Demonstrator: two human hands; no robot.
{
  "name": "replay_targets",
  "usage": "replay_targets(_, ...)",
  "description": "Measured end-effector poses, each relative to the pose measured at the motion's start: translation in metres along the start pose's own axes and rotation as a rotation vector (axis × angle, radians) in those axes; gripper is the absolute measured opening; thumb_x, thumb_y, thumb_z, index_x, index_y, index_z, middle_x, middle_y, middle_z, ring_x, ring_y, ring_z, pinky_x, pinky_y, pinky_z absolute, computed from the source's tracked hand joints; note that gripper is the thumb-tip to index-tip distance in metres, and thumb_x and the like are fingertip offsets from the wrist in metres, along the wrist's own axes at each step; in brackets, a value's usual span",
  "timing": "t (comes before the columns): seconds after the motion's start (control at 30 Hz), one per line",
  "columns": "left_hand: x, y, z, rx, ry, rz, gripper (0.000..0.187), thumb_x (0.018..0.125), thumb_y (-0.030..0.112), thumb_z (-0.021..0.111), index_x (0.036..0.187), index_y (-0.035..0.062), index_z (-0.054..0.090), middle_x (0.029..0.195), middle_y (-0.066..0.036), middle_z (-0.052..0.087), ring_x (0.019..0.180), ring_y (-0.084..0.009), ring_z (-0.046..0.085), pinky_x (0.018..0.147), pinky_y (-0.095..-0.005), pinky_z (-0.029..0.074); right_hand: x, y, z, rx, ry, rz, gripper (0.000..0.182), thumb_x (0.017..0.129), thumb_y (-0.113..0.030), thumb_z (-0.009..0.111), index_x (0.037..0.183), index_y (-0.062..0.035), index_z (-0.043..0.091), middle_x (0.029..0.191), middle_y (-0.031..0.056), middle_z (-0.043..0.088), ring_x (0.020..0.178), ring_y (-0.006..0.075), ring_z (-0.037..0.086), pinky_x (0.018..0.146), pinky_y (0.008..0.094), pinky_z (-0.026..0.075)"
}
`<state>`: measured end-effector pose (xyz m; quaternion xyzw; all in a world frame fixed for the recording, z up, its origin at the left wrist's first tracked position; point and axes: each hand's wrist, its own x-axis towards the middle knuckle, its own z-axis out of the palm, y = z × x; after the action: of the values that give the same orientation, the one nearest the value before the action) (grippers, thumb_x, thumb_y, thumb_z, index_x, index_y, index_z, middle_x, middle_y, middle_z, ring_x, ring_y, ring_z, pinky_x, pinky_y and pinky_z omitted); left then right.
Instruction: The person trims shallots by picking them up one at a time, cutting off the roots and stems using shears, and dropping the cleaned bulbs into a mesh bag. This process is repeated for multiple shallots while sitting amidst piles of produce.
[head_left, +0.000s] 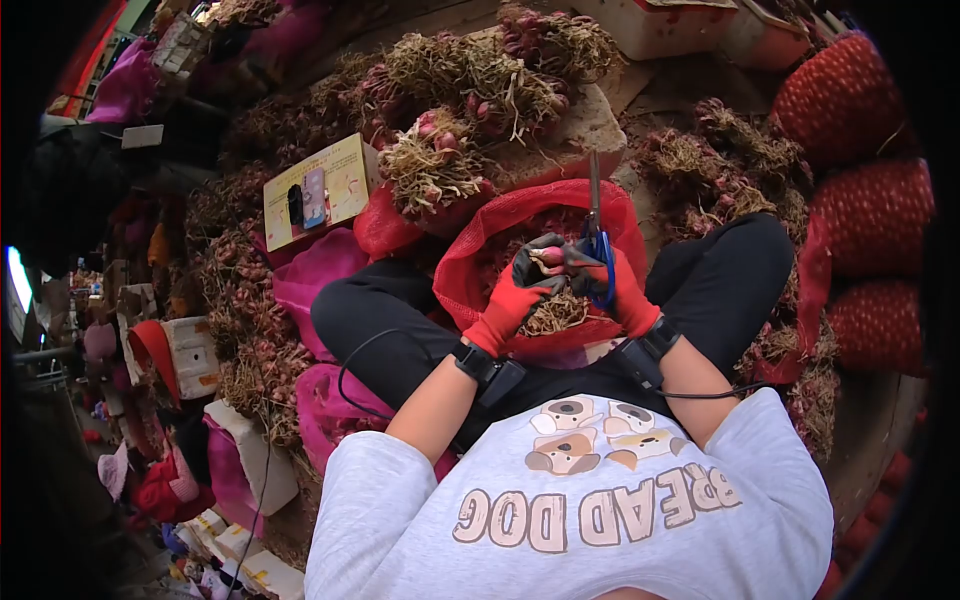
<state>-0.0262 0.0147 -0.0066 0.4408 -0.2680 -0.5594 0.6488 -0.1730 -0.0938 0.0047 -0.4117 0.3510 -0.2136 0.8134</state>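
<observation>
Both of my hands wear red gloves with dark grey fingers and meet over an open red mesh bag (622, 215) between my legs. My left hand (522, 288) is closed around a small pink-purple shallot (548, 257). In my right hand (622, 288) is a pair of scissors (604, 262) with blue handles, its blades pointing up and away from me. The right fingertips come right up to the shallot. Inside the bag, below the hands, lie shallots and dry straw-coloured trimmings (550, 315).
Bunches of shallots with dry roots (435, 160) lie ahead on a pale block (570, 140). A yellow box (335, 185) carrying a phone (314, 195) stands front left. More bunches (720, 160) lie front right, beside full red mesh sacks (870, 215). Pink mesh bags (325, 275) lie left.
</observation>
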Motion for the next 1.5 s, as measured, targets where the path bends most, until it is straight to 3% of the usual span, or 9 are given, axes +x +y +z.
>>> replay_targets(0.2,-0.001,-0.002,-0.003,-0.111,0.144,-0.382,0.035,0.091,0.011,0.059,0.125,0.0070,0.050,0.112,-0.005,0.059,0.100,-0.0138,0.057,0.084,-0.0276,0.049,0.004,0.001,-0.001,-0.462,-0.102,-0.313,0.023,0.078,-0.006,0.070,0.098,-0.0018,0.059,0.084,0.0054,0.063,0.072,0.0113,0.062,0.063,0.0278,0.052)
replay_targets(0.23,-0.001,0.007,-0.006,0.751,-0.114,-0.049,0.026,0.096,0.020,0.054,0.119,0.0080,0.052,0.103,-0.004,0.058,0.093,-0.0132,0.057,0.079,-0.0277,0.049,0.003,-0.001,0.000,-0.506,-0.139,-0.354,0.023,0.078,-0.006,0.070,0.098,-0.0009,0.059,0.084,0.0056,0.063,0.073,0.0118,0.062,0.064,0.0285,0.052)
replay_targets(0.33,-0.002,0.013,-0.006,0.462,-0.193,-0.137,0.026,0.098,0.021,0.051,0.120,0.0081,0.051,0.099,-0.003,0.057,0.089,-0.0130,0.056,0.079,-0.0294,0.050,0.004,0.003,-0.010,-0.220,-0.192,-0.161,0.022,0.083,-0.009,0.066,0.101,-0.0009,0.058,0.082,0.0051,0.062,0.071,0.0118,0.061,0.062,0.0276,0.050)
replay_targets(0.43,-0.001,0.012,0.003,-0.235,-0.031,-0.271,0.029,0.098,0.022,0.049,0.124,0.0091,0.048,0.101,-0.002,0.055,0.091,-0.0121,0.056,0.082,-0.0300,0.050,0.009,0.002,-0.014,0.608,-0.329,0.165,0.022,0.087,-0.015,0.061,0.105,-0.0020,0.057,0.079,0.0041,0.060,0.064,0.0121,0.058,0.057,0.0252,0.047)
replay_targets(0.57,-0.002,0.020,0.001,-0.196,0.043,-0.186,0.029,0.099,0.017,0.045,0.128,0.0093,0.045,0.109,-0.003,0.054,0.098,-0.0127,0.056,0.088,-0.0304,0.049,0.005,-0.030,-0.026,0.029,-0.123,0.231,0.031,0.086,-0.026,0.063,0.107,-0.0037,0.057,0.083,0.0090,0.061,0.065,0.0174,0.061,0.057,0.0299,0.047)
replay_targets(0.67,0.001,0.003,-0.026,-0.581,0.014,-0.148,0.034,0.100,0.013,0.041,0.133,0.0082,0.041,0.123,-0.006,0.052,0.110,-0.0144,0.055,0.094,-0.0319,0.048,-0.012,-0.030,-0.024,-1.073,0.029,-0.434,0.039,0.083,-0.035,0.065,0.107,-0.0047,0.058,0.084,0.0130,0.062,0.070,0.0251,0.063,0.063,0.0362,0.049)
replay_targets(0.8,0.001,-0.005,-0.046,-0.852,0.063,-0.218,0.036,0.097,0.018,0.049,0.131,0.0089,0.046,0.128,-0.005,0.053,0.118,-0.0153,0.053,0.095,-0.0326,0.046,-0.035,-0.053,-0.014,-1.390,0.014,-0.352,0.036,0.078,-0.038,0.068,0.098,-0.0087,0.061,0.082,0.0119,0.064,0.077,0.0307,0.063,0.066,0.0392,0.049)
replay_targets(0.87,0.001,0.012,-0.031,-0.834,0.162,-0.227,0.028,0.092,0.021,0.059,0.118,0.0115,0.058,0.110,0.001,0.063,0.109,-0.0150,0.059,0.087,-0.0320,0.050,-0.037,-0.049,-0.025,-1.466,0.016,-0.446,0.031,0.075,-0.036,0.070,0.092,-0.0107,0.061,0.078,0.0104,0.062,0.075,0.0305,0.062,0.063,0.0394,0.048)
replay_targets(1.5,0.004,0.005,-0.030,-0.566,0.125,-0.274,0.029,0.094,0.026,0.057,0.119,0.0119,0.055,0.108,0.003,0.060,0.100,-0.0115,0.059,0.084,-0.0288,0.051,-0.041,-0.059,-0.039,-1.581,-0.051,-0.482,0.028,0.074,-0.032,0.073,0.083,-0.0091,0.061,0.072,0.0121,0.060,0.067,0.0320,0.061,0.058,0.0384,0.047)
